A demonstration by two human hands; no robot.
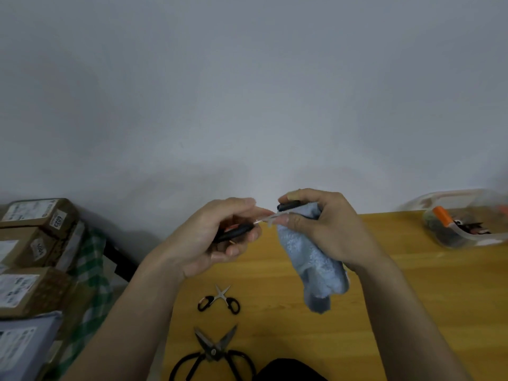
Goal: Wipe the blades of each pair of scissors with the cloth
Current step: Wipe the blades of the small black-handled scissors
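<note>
Ideally the right hand (pixel 324 229), pinching the blue cloth (pixel 310 259) around the blade, draws tipward while the left hand (pixel 217 237) grips the black-handled scissors (pixel 236 232) steady.

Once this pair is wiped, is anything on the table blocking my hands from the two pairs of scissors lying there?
Nothing visible does. The small scissors and large scissors lie open on bare table, below the left hand. Only the cloth hangs from the right hand, off to their right.
</note>
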